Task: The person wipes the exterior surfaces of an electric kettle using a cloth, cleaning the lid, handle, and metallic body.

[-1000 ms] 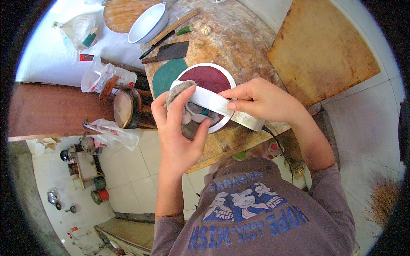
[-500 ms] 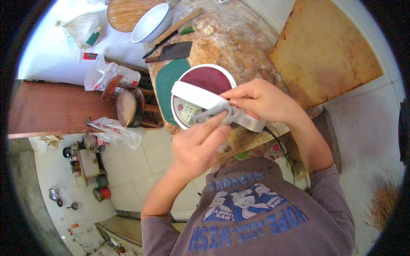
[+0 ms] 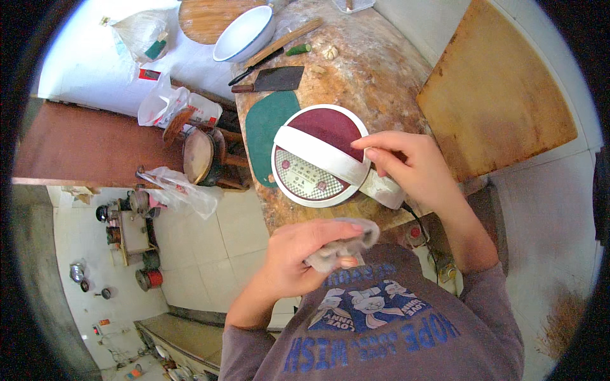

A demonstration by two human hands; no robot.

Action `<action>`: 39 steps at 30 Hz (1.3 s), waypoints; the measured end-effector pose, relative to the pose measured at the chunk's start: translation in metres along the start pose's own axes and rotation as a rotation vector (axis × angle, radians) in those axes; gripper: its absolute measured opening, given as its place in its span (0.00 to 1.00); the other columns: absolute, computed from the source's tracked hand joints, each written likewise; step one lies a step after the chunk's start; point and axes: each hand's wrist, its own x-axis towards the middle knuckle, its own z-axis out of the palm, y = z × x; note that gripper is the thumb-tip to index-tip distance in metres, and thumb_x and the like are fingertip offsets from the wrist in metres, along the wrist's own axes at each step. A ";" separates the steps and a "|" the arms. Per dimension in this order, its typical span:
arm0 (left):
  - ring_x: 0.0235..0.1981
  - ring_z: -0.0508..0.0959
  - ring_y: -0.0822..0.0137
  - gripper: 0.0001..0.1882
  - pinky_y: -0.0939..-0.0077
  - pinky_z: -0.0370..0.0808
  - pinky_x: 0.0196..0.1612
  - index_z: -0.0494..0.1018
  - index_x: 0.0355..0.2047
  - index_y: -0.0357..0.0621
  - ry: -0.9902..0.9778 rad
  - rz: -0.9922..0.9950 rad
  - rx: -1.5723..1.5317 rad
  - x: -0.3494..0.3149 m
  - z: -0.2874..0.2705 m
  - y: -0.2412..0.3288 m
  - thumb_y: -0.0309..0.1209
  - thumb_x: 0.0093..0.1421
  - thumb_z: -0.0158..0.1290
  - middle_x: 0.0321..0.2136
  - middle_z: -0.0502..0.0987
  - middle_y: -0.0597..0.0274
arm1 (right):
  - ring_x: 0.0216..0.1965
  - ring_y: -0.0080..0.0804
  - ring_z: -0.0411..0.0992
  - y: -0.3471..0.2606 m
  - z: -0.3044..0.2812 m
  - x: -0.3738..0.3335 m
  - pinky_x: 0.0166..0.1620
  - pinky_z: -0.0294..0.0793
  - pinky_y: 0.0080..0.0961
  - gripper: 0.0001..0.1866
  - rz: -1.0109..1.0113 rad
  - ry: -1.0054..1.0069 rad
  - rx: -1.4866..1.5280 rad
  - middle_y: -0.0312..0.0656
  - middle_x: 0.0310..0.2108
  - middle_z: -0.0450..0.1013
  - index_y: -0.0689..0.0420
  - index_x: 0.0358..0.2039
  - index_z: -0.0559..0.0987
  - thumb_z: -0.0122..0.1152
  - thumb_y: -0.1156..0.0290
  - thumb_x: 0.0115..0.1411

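My left hand [image 3: 293, 257] grips a crumpled greyish-white cloth [image 3: 332, 253] in front of my shirt, just off the table's near edge. Its fingers wrap over the cloth, which is slightly blurred. On the table lies a round white electric appliance with a maroon lid [image 3: 330, 127], a white band-like handle [image 3: 314, 152] across it and a patterned label panel. My right hand [image 3: 416, 162] hovers at or touches its right rim, index finger stretched out and thumb apart, nothing visible between them. Whether the fingertips actually touch is hard to tell. A black cord [image 3: 419, 222] runs from the appliance's base.
Behind the appliance lie a green mat [image 3: 260, 120], a cleaver [image 3: 286, 78], a wooden stick [image 3: 292, 39], a cucumber piece [image 3: 298, 49] and a garlic bulb [image 3: 330, 52]. A white bowl [image 3: 244, 38] stands at the far edge. A large board [image 3: 499, 95] leans at right; a stool [image 3: 198, 155] stands left.
My left hand has drawn the cloth back from the appliance towards my body. My right hand has loosened from the handle's end and sits at the rim. The view has shifted slightly.
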 end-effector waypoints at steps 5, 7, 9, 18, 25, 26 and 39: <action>0.34 0.75 0.59 0.21 0.70 0.72 0.36 0.73 0.29 0.40 0.399 -0.033 0.061 -0.018 0.001 -0.016 0.47 0.49 0.58 0.35 0.74 0.51 | 0.38 0.30 0.68 -0.030 0.001 -0.023 0.39 0.68 0.24 0.23 -0.209 -0.143 -0.041 0.41 0.38 0.70 0.54 0.46 0.74 0.64 0.68 0.47; 0.37 0.74 0.60 0.22 0.71 0.70 0.39 0.73 0.29 0.40 0.432 -0.024 0.006 -0.010 0.005 -0.014 0.49 0.51 0.56 0.39 0.71 0.50 | 0.44 0.39 0.67 -0.037 0.014 -0.033 0.46 0.67 0.31 0.28 -0.300 -0.225 -0.094 0.44 0.42 0.68 0.54 0.48 0.72 0.67 0.64 0.45; 0.40 0.71 0.62 0.25 0.71 0.67 0.42 0.74 0.26 0.39 0.428 -0.033 -0.032 -0.004 0.009 -0.015 0.53 0.55 0.49 0.45 0.67 0.50 | 0.44 0.41 0.69 -0.034 0.036 -0.036 0.47 0.68 0.32 0.26 -0.352 -0.155 -0.105 0.45 0.41 0.70 0.54 0.48 0.72 0.64 0.66 0.46; 0.42 0.72 0.60 0.20 0.67 0.66 0.48 0.73 0.26 0.34 0.408 -0.288 -0.706 -0.019 -0.013 -0.048 0.41 0.60 0.43 0.44 0.70 0.42 | 0.41 0.27 0.72 -0.025 0.019 -0.032 0.44 0.69 0.22 0.18 -0.004 0.003 0.131 0.42 0.39 0.75 0.58 0.43 0.76 0.52 0.82 0.50; 0.51 0.69 0.53 0.37 0.66 0.64 0.53 0.56 0.53 0.33 0.015 -0.374 -1.306 -0.014 -0.006 -0.041 0.34 0.44 0.55 0.54 0.60 0.38 | 0.40 0.23 0.69 -0.022 0.024 -0.030 0.44 0.69 0.21 0.19 0.002 -0.084 0.442 0.37 0.40 0.71 0.58 0.50 0.69 0.53 0.79 0.56; 0.51 0.69 0.55 0.38 0.66 0.64 0.53 0.56 0.54 0.34 -0.011 -0.404 -1.329 -0.012 -0.006 -0.039 0.35 0.43 0.57 0.54 0.60 0.39 | 0.39 0.22 0.69 -0.020 0.028 -0.029 0.42 0.69 0.21 0.19 -0.019 -0.075 0.448 0.36 0.40 0.71 0.58 0.49 0.68 0.54 0.79 0.55; 0.37 0.74 0.59 0.13 0.71 0.68 0.43 0.72 0.36 0.35 0.179 -0.247 -0.202 -0.013 0.002 -0.027 0.19 0.48 0.46 0.31 0.75 0.54 | 0.21 0.18 0.66 -0.022 0.022 -0.047 0.24 0.64 0.16 0.06 0.036 -0.114 0.096 0.35 0.21 0.69 0.61 0.30 0.75 0.62 0.76 0.50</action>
